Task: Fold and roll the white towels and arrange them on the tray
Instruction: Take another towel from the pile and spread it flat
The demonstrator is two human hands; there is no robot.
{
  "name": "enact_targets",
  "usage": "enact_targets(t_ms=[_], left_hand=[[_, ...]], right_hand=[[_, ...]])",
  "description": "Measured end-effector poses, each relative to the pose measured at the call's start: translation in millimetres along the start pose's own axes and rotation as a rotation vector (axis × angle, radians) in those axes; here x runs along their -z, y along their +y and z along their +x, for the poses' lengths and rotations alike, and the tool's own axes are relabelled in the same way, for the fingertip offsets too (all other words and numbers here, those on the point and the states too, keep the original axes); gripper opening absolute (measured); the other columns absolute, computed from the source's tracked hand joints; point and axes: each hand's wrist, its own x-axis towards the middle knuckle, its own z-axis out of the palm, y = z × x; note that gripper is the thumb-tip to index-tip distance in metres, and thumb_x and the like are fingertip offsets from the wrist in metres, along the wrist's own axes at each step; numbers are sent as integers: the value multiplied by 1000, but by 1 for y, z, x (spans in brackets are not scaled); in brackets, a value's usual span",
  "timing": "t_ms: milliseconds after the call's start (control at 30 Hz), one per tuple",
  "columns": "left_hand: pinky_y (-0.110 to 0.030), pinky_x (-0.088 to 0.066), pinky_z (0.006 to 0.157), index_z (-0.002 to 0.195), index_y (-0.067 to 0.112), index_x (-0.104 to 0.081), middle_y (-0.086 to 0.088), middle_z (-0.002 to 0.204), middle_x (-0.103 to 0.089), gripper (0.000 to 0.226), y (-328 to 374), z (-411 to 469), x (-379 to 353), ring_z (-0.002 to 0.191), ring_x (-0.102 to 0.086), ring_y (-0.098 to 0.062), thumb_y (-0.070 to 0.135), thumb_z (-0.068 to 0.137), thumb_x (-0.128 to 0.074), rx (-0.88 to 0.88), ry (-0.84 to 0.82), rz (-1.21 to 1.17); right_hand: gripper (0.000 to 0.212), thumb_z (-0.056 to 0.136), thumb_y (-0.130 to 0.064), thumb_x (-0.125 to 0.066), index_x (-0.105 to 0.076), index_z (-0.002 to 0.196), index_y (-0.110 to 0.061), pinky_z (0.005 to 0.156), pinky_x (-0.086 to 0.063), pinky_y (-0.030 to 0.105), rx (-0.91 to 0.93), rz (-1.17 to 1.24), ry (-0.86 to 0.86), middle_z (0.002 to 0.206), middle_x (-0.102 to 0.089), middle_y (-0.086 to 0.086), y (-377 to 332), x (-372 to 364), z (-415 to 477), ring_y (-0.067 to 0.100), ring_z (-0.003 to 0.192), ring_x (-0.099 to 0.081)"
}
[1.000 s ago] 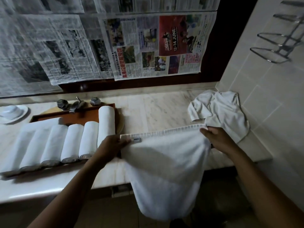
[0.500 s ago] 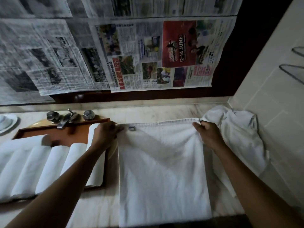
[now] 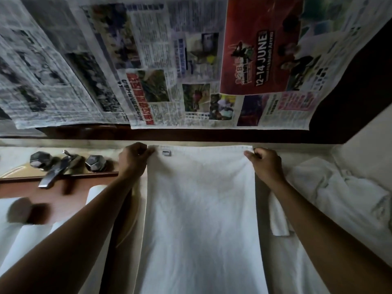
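A white towel [image 3: 199,213] lies spread flat on the marble counter, its far edge against the back wall. My left hand [image 3: 133,159] pinches its far left corner beside a small label. My right hand [image 3: 264,163] pinches the far right corner. To the left, the brown wooden tray [image 3: 63,194] holds several rolled white towels [image 3: 27,236], partly hidden by my left forearm. A crumpled pile of white towels [image 3: 339,194] lies at the right, by the tiled side wall.
A metal tap with two faceted knobs [image 3: 63,164] stands behind the tray over a beige basin. Newspaper sheets [image 3: 169,60] cover the wall behind the counter. The tiled wall [image 3: 371,134] closes off the right side.
Both hands have carried the towel's far edge away from me to the back of the counter. The towel, which hung over the front edge, now lies flat. The view has moved closer.
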Motion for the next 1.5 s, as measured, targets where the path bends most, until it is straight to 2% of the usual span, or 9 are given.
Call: enact_targets(t_ms=[233, 333, 533, 633, 733, 1033, 1200, 1333, 1500], left_hand=[[-31, -43, 71, 90, 17, -74, -7, 89, -76, 20, -25, 53, -67, 89, -68, -30, 36, 88, -79, 46, -4, 60], [-32, -43, 73, 98, 17, -72, -10, 100, -73, 16, -41, 61, -94, 95, -66, -34, 30, 90, -75, 65, -38, 151], [-44, -44, 86, 123, 15, -59, -11, 115, -59, 30, -42, 23, -100, 105, -55, -32, 28, 97, -67, -203, 130, 165], [-45, -38, 108, 147, 19, -50, -10, 151, -48, 50, -31, -17, -120, 139, -43, -31, 40, 102, -50, -427, -118, 259], [-47, -16, 126, 162, 30, -25, 0, 171, -14, 63, -48, -15, -137, 158, -8, -21, 54, 104, -29, -462, -319, 401], [-49, -2, 127, 164, 29, -14, 1, 172, -4, 64, -82, 4, -104, 158, 4, -15, 55, 105, -16, -364, -243, 536], [-48, -4, 128, 164, 26, -19, -2, 172, -8, 65, -47, -89, -107, 159, -1, -21, 44, 104, -36, -523, -310, 422], [-52, -9, 127, 164, 31, -12, 3, 172, -1, 63, -73, -131, -107, 159, 3, -18, 49, 107, -33, -491, -397, 459], [-55, -16, 126, 164, 27, -18, 2, 172, -6, 65, -101, -120, -82, 159, -2, -18, 51, 105, -32, -342, -312, 465]], right_hand=[[46, 94, -36, -72, -51, 63, -11, 64, -38, 35, -145, -83, 3, 56, -52, 0, 40, -70, 55, 30, 65, -54], [29, 90, -44, -75, -70, 86, -15, 76, -52, 41, -149, -203, 64, 83, -73, 11, 63, -100, 61, 37, 83, -66], [45, 96, -43, -69, -59, 129, -13, 92, -44, 50, 70, -197, 329, 125, -62, 14, 47, -114, 25, 36, 114, -53], [54, 100, -47, -59, -54, 146, -18, 109, -38, 51, 336, -278, 133, 148, -51, 12, 25, -136, -10, 34, 135, -46], [61, 101, -60, -43, -45, 154, -28, 120, -21, 61, 374, -487, -73, 165, -33, 7, 29, -156, -24, 31, 151, -30], [68, 103, -64, -18, -26, 162, -31, 124, -2, 61, 197, -531, -194, 172, -12, 0, 55, -122, 10, 24, 159, -4], [67, 100, -46, -44, -30, 161, -24, 124, -11, 59, 284, -449, -167, 171, -16, 9, 14, -125, -92, 32, 158, -11], [62, 103, -50, -43, -34, 160, -28, 122, -15, 63, 348, -533, -244, 171, -16, 4, 29, -124, -156, 25, 159, -8], [58, 107, -50, -30, -42, 157, -21, 120, -19, 63, 252, -617, -149, 168, -28, 7, 72, -90, -126, 28, 157, -20]])
